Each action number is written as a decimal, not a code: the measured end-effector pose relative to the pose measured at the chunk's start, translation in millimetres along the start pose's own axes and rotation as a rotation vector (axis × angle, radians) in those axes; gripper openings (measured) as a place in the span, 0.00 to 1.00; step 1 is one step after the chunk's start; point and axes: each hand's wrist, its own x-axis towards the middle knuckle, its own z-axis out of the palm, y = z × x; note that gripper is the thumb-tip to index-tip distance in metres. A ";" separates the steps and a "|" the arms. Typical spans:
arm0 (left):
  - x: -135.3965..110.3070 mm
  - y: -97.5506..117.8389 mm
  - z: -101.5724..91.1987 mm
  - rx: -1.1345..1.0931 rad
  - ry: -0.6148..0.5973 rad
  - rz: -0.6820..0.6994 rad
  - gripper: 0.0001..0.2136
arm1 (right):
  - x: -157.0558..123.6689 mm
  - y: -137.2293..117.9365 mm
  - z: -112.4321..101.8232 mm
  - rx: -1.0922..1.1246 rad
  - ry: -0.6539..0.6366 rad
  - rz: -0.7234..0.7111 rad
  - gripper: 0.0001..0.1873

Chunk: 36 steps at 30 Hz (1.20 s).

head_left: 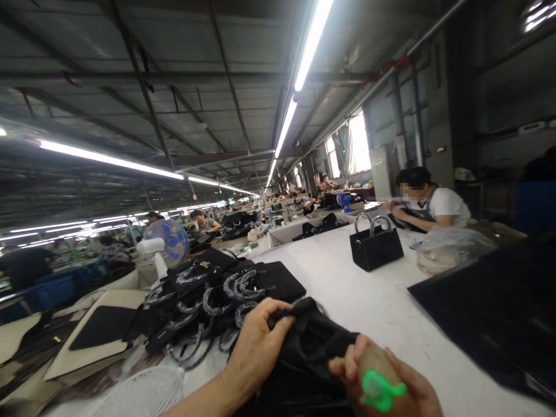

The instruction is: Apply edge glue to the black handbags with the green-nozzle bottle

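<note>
My left hand (260, 333) is closed on the upper edge of a black bag (313, 341), thumb and fingers pinching its soft, crumpled material. The bag lies close in front of me, its lower part running out of view. At the bag's right edge, my right hand (414, 379) curls round a tan, rounded thing (377, 362) with a bright green patch; its kind I cannot make out. The right fingertips touch or nearly touch the black material. Just left of the bag lies a pile of black handbags (217, 289) with plastic-wrapped curved handles.
A finished black handbag (377, 249) stands upright on the white table (339, 284). Black sheet material (486, 301) and a clear plastic bag (454, 249) lie to the right. At left are a blue fan (169, 240) and a white fan grille (141, 391). A co-worker (434, 202) sits beyond.
</note>
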 end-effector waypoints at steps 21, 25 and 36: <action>-51.6 -50.0 23.6 -0.268 0.082 -0.193 0.17 | 1.4 28.9 -17.0 0.205 0.241 0.078 0.12; -57.2 -52.6 32.1 -0.270 0.103 -0.238 0.17 | 4.7 50.0 -0.7 0.219 0.262 0.129 0.17; -58.7 -63.7 41.1 -0.296 -0.122 -0.100 0.33 | 11.0 61.3 5.8 0.057 0.313 0.116 0.18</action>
